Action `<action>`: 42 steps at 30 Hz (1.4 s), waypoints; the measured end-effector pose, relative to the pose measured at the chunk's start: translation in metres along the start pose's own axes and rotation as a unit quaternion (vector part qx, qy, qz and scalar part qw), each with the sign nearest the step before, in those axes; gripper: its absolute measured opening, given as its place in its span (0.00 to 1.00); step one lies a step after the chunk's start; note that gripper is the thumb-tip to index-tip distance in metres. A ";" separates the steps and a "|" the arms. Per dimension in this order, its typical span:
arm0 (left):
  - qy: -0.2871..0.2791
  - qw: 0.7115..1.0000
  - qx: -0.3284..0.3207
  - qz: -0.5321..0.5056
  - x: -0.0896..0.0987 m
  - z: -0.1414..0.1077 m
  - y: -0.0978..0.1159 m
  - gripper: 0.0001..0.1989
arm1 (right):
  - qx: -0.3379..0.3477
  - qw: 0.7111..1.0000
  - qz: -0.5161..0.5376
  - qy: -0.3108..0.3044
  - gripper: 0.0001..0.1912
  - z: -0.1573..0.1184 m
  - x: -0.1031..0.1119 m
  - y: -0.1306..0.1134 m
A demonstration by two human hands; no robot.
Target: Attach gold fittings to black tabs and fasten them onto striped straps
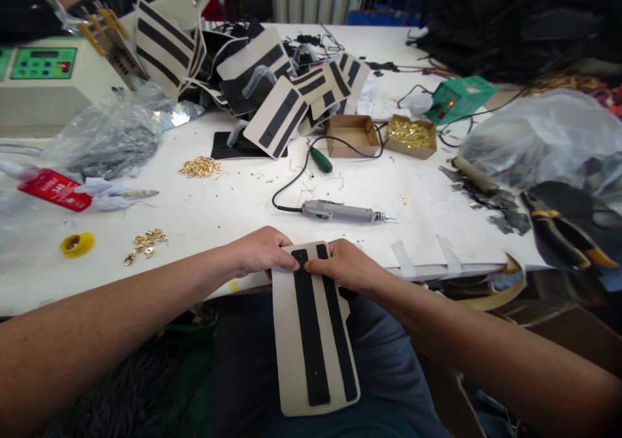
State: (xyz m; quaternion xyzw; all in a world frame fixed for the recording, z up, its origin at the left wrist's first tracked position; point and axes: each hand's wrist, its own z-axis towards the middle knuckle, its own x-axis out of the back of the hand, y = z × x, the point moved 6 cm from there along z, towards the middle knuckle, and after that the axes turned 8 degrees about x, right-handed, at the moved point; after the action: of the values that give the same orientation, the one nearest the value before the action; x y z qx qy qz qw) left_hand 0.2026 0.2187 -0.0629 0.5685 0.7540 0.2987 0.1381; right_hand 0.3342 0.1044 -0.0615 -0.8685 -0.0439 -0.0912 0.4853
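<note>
A cream panel with two black strips point(315, 334) hangs over the lap at the table's front edge. Its top left edge is gripped by my left hand point(260, 251), the thumb pressing on the wider strip. My right hand point(347, 266) holds the top right edge, its thumb tip close to the left thumb near a small dark spot on that strip. The fingers behind the panel are hidden. Just beyond the hands, a grey electric screwdriver point(340, 211) lies on the white table with its tip to the right.
Similar panels point(276, 117) are heaped at the back. Gold hooks point(146, 242) and rings point(200, 166) lie left. Behind the screwdriver are a green-handled tool point(321, 160) and small cardboard boxes point(352, 137). Pliers point(558, 227) lie right, a red tube point(56, 190) left.
</note>
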 end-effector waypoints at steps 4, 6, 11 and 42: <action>0.005 0.999 -0.003 0.046 -0.004 0.010 0.009 0.06 | 0.027 0.996 -0.083 0.011 0.09 0.007 0.011 -0.005; 0.010 0.998 -0.002 0.056 -0.005 0.011 0.010 0.06 | 0.023 0.992 -0.124 0.014 0.09 0.011 0.014 -0.007; 0.025 0.997 0.002 0.079 -0.007 0.013 0.012 0.05 | 0.012 0.985 -0.174 0.007 0.11 0.019 0.014 -0.006; 0.379 0.821 -0.355 0.237 -0.038 -0.009 -0.035 0.13 | 0.008 0.967 -0.254 0.007 0.13 0.004 0.018 -0.015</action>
State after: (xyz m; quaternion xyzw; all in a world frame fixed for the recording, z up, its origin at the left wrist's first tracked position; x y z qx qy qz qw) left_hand 0.1827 0.1743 -0.0821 0.4835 0.4306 0.7610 -0.0409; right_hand 0.3495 0.1152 -0.0476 -0.8245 -0.2600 -0.2174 0.4532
